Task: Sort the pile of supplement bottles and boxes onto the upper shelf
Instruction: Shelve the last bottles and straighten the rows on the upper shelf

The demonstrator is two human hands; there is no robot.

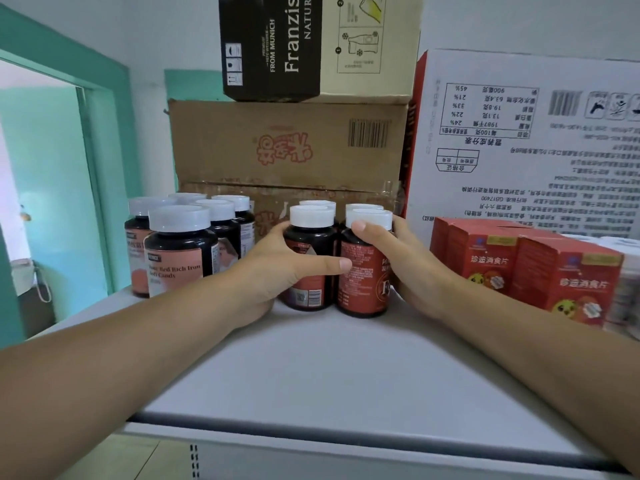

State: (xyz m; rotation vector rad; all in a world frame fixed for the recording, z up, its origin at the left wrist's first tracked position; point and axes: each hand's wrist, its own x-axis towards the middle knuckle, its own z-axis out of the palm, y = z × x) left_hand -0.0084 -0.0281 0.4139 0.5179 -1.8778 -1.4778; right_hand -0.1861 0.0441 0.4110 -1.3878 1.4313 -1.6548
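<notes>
We have four bottles (360, 282), dark with white caps and red labels, standing upright in a tight two-by-two block on the shelf (329, 368), near the middle and toward the back. Both our hands clasp this block from either side. The left hand (270, 271) is curled round the left front bottle, its thumb stretched across the front until the tip reaches the right front bottle's label. The right hand (415, 271) wraps the right side, its thumb lying up against the shoulder and cap of the right front bottle. The other fingers of both hands bend out of sight behind the bottles.

To the left, a little apart, stands a second group (180, 244) of like bottles with paler labels, packed close together. To the right stands a row of red boxes (519, 265), side by side and close to our right wrist. Behind everything rises a brown carton (287, 143), with a black box (270, 46) and a beige box (367, 46) on top. A white carton (519, 133) stands behind the red boxes, its print upside down. A teal door frame (104, 133) shows at far left.
</notes>
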